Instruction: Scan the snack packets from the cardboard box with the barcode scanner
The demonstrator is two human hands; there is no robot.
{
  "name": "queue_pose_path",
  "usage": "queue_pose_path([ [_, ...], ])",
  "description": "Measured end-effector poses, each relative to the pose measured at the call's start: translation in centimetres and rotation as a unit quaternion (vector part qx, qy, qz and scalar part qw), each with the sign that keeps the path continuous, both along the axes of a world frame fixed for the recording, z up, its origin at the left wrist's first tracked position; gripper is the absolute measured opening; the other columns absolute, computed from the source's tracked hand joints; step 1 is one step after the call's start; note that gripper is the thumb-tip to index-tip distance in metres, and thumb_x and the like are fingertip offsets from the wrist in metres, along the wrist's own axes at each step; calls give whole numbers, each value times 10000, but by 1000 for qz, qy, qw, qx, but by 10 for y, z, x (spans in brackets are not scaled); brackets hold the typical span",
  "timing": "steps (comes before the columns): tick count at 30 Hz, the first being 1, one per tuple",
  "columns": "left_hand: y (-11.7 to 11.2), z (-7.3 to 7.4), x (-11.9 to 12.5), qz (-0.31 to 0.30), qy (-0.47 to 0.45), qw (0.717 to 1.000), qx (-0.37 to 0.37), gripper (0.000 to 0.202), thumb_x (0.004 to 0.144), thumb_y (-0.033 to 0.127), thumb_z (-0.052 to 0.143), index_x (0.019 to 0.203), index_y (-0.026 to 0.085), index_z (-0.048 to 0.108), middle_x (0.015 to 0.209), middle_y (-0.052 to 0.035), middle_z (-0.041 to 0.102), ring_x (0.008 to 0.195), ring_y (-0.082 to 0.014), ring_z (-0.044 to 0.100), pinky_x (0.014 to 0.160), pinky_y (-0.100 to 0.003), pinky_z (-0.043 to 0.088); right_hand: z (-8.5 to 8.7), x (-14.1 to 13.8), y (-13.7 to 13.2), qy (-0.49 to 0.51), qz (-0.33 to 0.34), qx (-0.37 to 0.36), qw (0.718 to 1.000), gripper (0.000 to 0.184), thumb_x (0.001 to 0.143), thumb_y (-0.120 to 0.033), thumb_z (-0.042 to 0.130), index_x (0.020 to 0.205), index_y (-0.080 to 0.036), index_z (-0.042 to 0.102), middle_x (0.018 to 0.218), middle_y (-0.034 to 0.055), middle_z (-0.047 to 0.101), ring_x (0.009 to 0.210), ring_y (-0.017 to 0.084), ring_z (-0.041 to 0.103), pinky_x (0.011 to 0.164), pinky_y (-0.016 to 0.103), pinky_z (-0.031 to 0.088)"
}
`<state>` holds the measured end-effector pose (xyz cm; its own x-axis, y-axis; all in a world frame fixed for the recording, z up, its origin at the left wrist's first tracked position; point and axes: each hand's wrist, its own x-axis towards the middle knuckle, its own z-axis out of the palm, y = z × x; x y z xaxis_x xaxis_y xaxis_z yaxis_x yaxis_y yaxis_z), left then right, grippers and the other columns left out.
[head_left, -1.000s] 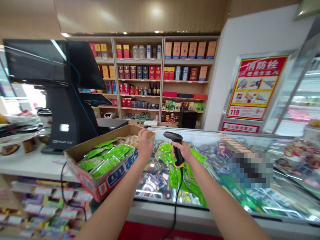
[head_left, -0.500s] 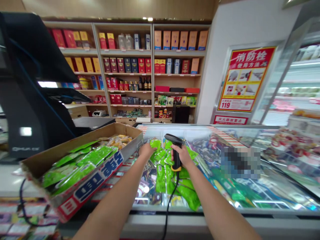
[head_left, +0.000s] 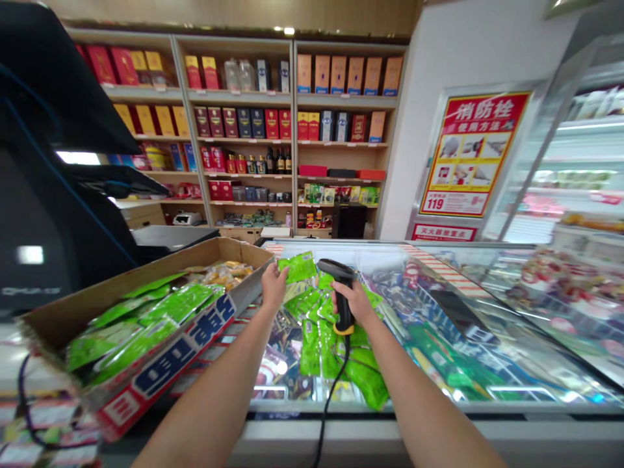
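Observation:
Between the fingers of my left hand (head_left: 273,283) is a green snack packet (head_left: 299,267), lifted above the glass top beside the cardboard box (head_left: 182,361). My right hand (head_left: 355,300) is wrapped round the handle of a black barcode scanner (head_left: 344,292), its head pointing left towards the packet. From the handle's yellow-trimmed base a black cable (head_left: 332,393) runs down to the near edge. Under the scanner lies a pile of more green packets (head_left: 316,344), spread over the glass. Several green packets (head_left: 180,305) and some orange-brown wrapped pieces (head_left: 227,274) fill the box.
A glass-topped freezer (head_left: 414,260) full of packaged goods stretches across the front. On its right part lies a dark phone-like slab (head_left: 461,315). A black checkout terminal (head_left: 53,195) stands at left. Stocked shelves (head_left: 292,101) line the back wall, beside a red fire-hydrant sign (head_left: 475,149).
My left hand has moved left and slightly up from the pile, bringing a green packet with it. My right hand and the scanner stay nearly in place. The view has shifted slightly.

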<state>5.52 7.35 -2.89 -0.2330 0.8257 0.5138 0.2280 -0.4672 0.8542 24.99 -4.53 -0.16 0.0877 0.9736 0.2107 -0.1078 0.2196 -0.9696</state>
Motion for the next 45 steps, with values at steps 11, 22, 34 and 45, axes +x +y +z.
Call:
queue_pose_path([
  [11, -10, 5, 3, 52, 88, 994, 40, 266, 856, 266, 494, 1064, 163, 625, 1022, -115, 706, 987, -248, 641, 948, -373, 459, 1, 0, -3, -32, 7, -1, 999, 281, 694, -425, 672, 608, -173, 582, 475, -2, 579, 353, 137, 544, 356, 248, 417],
  [22, -17, 11, 5, 45, 69, 996, 28, 281, 834, 279, 562, 1084, 192, 656, 1010, -93, 722, 1031, -257, 636, 944, -363, 463, -4, 2, -1, -57, 24, -12, 998, 299, 697, -448, 659, 607, -176, 577, 472, -5, 585, 357, 141, 552, 363, 247, 419],
  [34, -14, 7, 5, 49, 92, 994, 25, 237, 849, 243, 521, 1047, 180, 634, 1057, -106, 712, 1028, -245, 640, 940, -351, 458, -5, 2, -1, -55, 27, -13, 998, 288, 689, -448, 667, 660, -172, 593, 482, -10, 591, 346, 142, 550, 351, 245, 403],
  [45, -33, 47, -8, 78, 198, 976, 38, 207, 860, 227, 535, 1026, 172, 646, 979, -108, 731, 966, -258, 673, 848, -316, 471, 7, -15, -6, -13, 39, -21, 999, 314, 652, -461, 690, 716, -166, 603, 475, -15, 593, 341, 141, 543, 353, 249, 431],
])
